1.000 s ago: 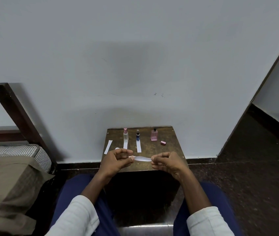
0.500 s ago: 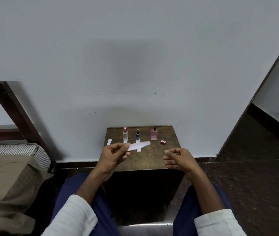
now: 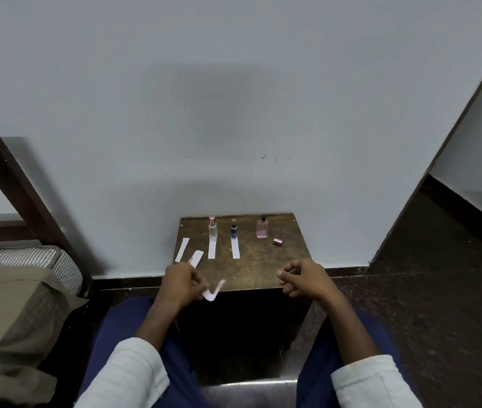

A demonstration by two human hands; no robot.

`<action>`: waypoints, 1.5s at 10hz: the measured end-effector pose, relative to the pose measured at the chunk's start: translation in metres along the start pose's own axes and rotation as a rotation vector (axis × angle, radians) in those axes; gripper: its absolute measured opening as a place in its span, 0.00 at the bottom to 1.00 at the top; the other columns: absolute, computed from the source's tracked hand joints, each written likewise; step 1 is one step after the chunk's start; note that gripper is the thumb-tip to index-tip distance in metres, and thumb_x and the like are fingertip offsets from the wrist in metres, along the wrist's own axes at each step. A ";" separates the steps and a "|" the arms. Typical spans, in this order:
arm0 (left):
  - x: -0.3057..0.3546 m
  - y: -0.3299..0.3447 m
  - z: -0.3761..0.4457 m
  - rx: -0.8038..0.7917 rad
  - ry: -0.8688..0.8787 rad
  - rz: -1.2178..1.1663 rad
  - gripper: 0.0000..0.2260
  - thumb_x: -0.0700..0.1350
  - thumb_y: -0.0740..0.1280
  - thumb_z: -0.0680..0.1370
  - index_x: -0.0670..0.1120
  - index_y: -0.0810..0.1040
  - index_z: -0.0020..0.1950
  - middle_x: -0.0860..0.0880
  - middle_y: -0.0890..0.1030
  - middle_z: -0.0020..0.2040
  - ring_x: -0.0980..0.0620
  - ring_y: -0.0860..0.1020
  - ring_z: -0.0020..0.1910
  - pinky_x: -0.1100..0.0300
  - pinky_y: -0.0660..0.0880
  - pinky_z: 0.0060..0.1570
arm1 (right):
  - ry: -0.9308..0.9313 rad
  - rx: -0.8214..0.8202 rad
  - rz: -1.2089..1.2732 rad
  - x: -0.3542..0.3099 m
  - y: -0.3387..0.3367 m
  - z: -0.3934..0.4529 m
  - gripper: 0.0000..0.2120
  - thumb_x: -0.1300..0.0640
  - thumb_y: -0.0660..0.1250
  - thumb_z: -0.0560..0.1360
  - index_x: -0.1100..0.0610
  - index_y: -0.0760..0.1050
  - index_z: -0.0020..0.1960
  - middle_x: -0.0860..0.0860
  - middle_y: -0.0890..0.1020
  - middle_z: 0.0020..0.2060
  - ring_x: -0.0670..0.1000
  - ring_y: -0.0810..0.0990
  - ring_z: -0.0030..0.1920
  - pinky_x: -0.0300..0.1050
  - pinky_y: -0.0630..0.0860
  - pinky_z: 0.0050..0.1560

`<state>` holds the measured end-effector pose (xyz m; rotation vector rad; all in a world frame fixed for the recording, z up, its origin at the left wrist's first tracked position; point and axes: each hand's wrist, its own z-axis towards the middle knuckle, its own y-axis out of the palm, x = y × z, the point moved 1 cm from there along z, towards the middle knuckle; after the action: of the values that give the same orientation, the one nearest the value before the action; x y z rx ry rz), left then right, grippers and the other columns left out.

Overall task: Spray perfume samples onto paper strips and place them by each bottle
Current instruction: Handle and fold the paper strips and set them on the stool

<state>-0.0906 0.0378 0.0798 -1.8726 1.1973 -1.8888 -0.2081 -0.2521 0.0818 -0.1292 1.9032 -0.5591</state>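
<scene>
Since half a second ago the left hand (image 3: pixel 179 285) has dropped back from above the table to its near edge, and the paper strip (image 3: pixel 213 290) it pinches now hangs bent in a V instead of reaching flat toward the bottles. Its fingers are curled together around one end of the strip. Well to the right, the right hand (image 3: pixel 303 279) hovers with fingers loosely curled and nothing in them.

On the small brown table (image 3: pixel 266 266), two strips lie flat just near of the clear bottle (image 3: pixel 212 228) and the blue bottle (image 3: pixel 234 230); two spare strips (image 3: pixel 182 249) lie at the left. At the far right, the pink bottle (image 3: pixel 262 229) has no strip yet, its pink cap (image 3: pixel 277 242) off beside it.

Judging by the bend, the strip is light and floppy; holding one end with the rest free should suit spraying.
</scene>
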 end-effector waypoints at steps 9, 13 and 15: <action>0.013 0.025 -0.010 -0.538 0.269 -0.464 0.12 0.53 0.79 0.77 0.45 0.88 0.49 0.47 0.86 0.42 0.56 0.81 0.37 0.62 0.78 0.40 | -0.023 -0.023 -0.241 0.006 0.001 0.006 0.05 0.52 0.73 0.81 0.53 0.82 0.53 0.51 0.88 0.44 0.48 0.89 0.41 0.42 0.86 0.43; 0.009 0.016 -0.005 -0.276 0.192 -0.042 0.09 0.54 0.78 0.77 0.50 0.88 0.50 0.50 0.89 0.46 0.56 0.84 0.41 0.55 0.83 0.49 | -0.032 -0.041 -0.254 0.005 0.002 0.007 0.08 0.49 0.73 0.80 0.52 0.82 0.54 0.50 0.88 0.43 0.47 0.89 0.41 0.47 0.87 0.47; 0.033 0.016 -0.024 -0.250 0.416 -0.156 0.04 0.49 0.79 0.77 0.51 0.89 0.49 0.54 0.89 0.44 0.58 0.83 0.39 0.67 0.77 0.41 | -0.180 -0.206 -0.102 -0.023 0.015 -0.013 0.22 0.31 0.60 0.82 0.43 0.87 0.57 0.39 0.87 0.55 0.42 0.84 0.57 0.51 0.80 0.62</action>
<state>-0.1238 0.0150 0.0968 -1.7861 1.5087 -2.3992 -0.2084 -0.2270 0.0988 -0.3991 1.7818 -0.4033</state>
